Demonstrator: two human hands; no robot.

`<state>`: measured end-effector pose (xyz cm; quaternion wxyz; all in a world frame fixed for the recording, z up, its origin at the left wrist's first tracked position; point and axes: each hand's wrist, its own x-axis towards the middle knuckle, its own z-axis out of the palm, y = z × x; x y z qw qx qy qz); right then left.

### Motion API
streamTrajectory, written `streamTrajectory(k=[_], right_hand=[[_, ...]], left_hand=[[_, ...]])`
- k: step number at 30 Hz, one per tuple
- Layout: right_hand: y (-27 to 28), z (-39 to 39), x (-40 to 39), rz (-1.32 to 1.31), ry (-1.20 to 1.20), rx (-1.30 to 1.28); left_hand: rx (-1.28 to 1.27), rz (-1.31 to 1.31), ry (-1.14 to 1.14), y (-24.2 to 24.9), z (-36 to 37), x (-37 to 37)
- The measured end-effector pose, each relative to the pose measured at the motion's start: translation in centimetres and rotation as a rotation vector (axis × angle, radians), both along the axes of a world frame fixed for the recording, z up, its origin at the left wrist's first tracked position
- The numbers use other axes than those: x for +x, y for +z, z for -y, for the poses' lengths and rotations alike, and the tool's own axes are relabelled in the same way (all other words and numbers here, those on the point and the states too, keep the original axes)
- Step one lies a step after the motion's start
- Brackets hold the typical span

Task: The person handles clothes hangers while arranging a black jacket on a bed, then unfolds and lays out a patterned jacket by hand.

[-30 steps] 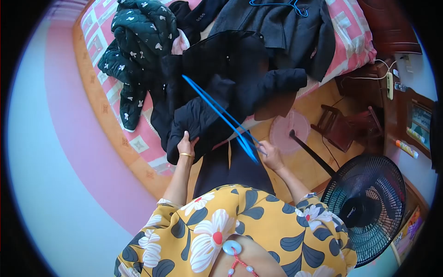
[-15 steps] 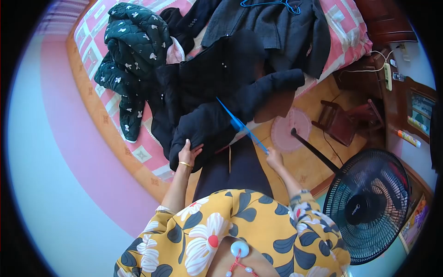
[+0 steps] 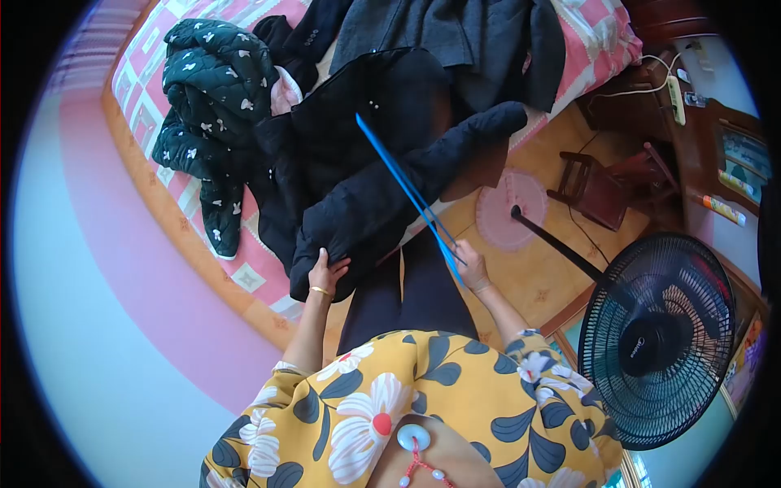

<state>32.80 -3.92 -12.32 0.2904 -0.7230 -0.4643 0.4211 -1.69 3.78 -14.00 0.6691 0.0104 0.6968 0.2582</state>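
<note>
A black padded coat (image 3: 346, 215) lies half on the bed, its near part hanging toward my legs. My left hand (image 3: 325, 272) is closed on the coat's near left edge, thumb on top of the fabric. In my right hand (image 3: 470, 267), the fingers are wrapped round one end of a blue clothes hanger (image 3: 399, 177). The hanger slants up and left across the coat, its far tip over the coat's dark inner side. The coat's sleeve (image 3: 472, 146) stretches out to the right, under the hanger's line.
A dark green quilted jacket (image 3: 215, 89) and a grey garment (image 3: 439, 37) lie on the pink-and-white bed (image 3: 602, 41). At my right stands a black fan (image 3: 659, 342), its base (image 3: 512, 207) on the tiled floor. A small brown chair (image 3: 598, 191) is beyond it.
The hanger has swung up and left, turning its broader side toward me. My right hand has moved slightly up and left. My left hand keeps its hold on the coat.
</note>
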Motion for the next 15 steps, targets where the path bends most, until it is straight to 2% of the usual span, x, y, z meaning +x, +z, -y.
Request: streamTrajectory(k=[1,3,4,5,7,8,9,10,11,13,15], right_hand=[[-3.1,2.2,1.2,0.005,0.004,0.01],[-6.7,5.9,2.7,0.168,0.149,-0.404],[-4.1,4.6,1.9,0.204,0.122,-0.32],[-0.5,3.4,0.6,0.19,0.119,-0.343],[3.8,-0.2,-0.7,-0.222,-0.038,-0.141],[4.0,-0.6,-1.3,-0.202,-0.135,-0.188],[1.0,1.3,-0.6,-0.194,-0.13,-0.179],[-4.3,4.4,0.2,-0.039,-0.04,-0.339],[-7.2,6.6,0.5,0.112,0.047,-0.506],[-4.8,4.8,0.3,0.129,0.088,-0.445],[2.0,1.9,-1.7,-0.064,0.044,-0.146]], left_hand=[[0.011,-0.009,-0.008,-0.1,-0.3,0.2],[0.011,0.036,-0.015,0.1,-0.1,0.5],[0.006,0.079,-0.028,0.1,-0.1,0.4],[-0.017,0.067,-0.035,0.0,0.6,-0.3],[0.0,0.061,-0.037,-0.8,0.4,-0.1],[-0.02,0.037,-0.051,-0.7,0.4,-0.1],[-0.011,0.045,-0.046,-0.7,0.4,0.3],[-0.018,0.03,-0.07,-0.7,0.2,0.5],[-0.035,0.007,-0.098,-0.5,0.4,0.3],[-0.01,0.042,-0.096,-0.7,0.0,0.4],[-0.053,0.092,-0.042,-0.7,0.9,0.0]])
